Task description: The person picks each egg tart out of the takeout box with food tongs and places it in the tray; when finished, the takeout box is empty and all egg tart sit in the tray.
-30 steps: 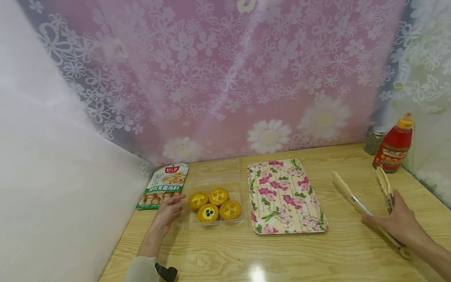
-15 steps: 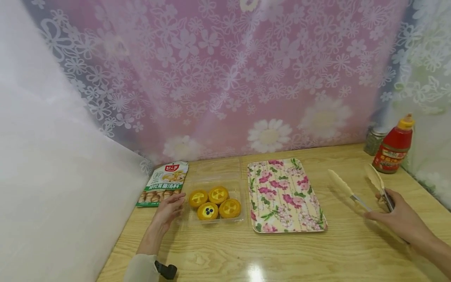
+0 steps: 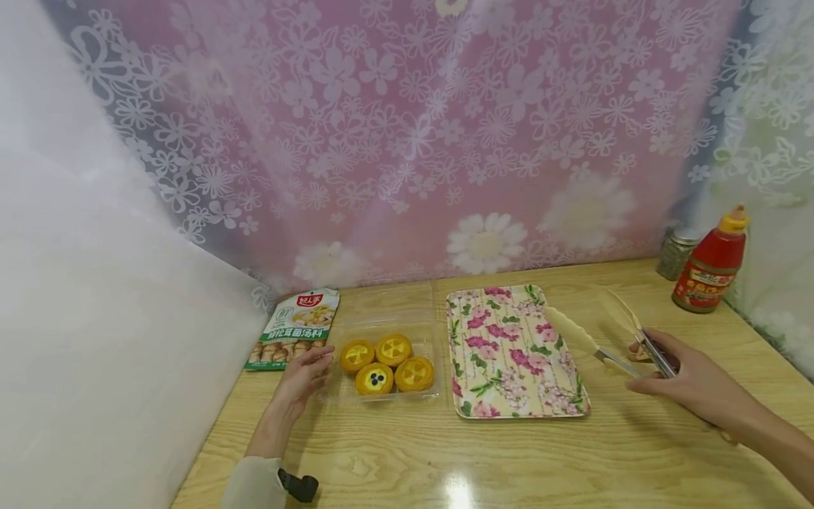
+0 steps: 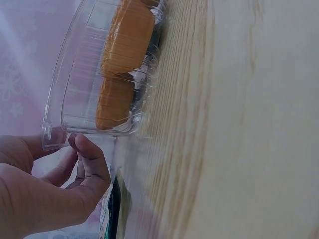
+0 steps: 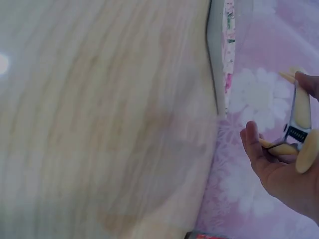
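My left hand (image 3: pixel 304 382) is at the left side of a clear plastic container (image 3: pixel 362 400), its fingertips pinching the rim corner in the left wrist view. Several yellow egg tarts (image 3: pixel 415 374) sit inside; one carries dark blue berries. Beyond the fingers, a green and white food packet (image 3: pixel 299 326) lies partly covered by the hand. My right hand (image 3: pixel 689 378) grips a pair of metal tongs (image 3: pixel 655 353) with cream-coloured tips, raised above the table with the arms spread apart. The left tip overlaps the right edge of a flowered tray (image 3: pixel 509 353) in the head view.
A red sauce bottle (image 3: pixel 711 261) with a yellow cap and a small glass jar (image 3: pixel 677 256) stand at the back right. A floral curtain (image 3: pixel 407 177) hangs along the back edge, and white sheeting (image 3: pixel 127 318) closes the left side.
The tongs have risen from low over the table and swung left towards the flowered tray with my right hand. My left hand stays by the container.
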Demonstrator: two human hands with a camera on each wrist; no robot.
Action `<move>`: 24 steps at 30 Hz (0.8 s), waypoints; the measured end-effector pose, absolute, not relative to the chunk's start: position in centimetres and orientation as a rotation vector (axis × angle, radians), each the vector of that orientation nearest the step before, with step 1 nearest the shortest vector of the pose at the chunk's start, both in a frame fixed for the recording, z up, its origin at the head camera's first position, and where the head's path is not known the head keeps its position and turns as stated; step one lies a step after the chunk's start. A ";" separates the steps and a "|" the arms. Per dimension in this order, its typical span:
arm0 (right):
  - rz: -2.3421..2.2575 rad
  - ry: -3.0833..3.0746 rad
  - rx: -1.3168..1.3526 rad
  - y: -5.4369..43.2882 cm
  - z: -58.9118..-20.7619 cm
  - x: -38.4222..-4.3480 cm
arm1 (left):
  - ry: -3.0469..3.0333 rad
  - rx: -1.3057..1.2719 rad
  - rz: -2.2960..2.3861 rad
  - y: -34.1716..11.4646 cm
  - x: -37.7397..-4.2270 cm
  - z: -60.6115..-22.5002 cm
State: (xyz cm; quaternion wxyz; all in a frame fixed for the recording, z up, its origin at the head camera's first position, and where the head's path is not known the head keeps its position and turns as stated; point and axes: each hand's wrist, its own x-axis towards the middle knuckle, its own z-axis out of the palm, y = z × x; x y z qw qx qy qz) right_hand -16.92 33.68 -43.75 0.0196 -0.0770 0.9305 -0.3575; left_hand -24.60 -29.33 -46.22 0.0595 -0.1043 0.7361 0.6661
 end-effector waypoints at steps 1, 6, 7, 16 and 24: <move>-1.094 2.888 -0.237 33.4 -43.5 -16.9 | 2.229 -0.314 2.016 -29.3 -24.6 -46.2; -1.083 2.862 -0.214 31.7 -42.2 -17.1 | 2.234 -0.314 2.017 -29.3 -24.7 -46.2; -1.084 2.863 -0.220 31.3 -42.0 -17.1 | 2.234 -0.312 2.018 -29.3 -24.7 -46.2; -1.132 2.832 -0.396 28.1 -40.8 -17.6 | 2.231 -0.294 2.011 -29.3 -24.6 -46.2; -1.197 2.754 -0.552 24.8 -39.5 -17.8 | 2.235 -0.294 2.016 -29.3 -24.8 -46.3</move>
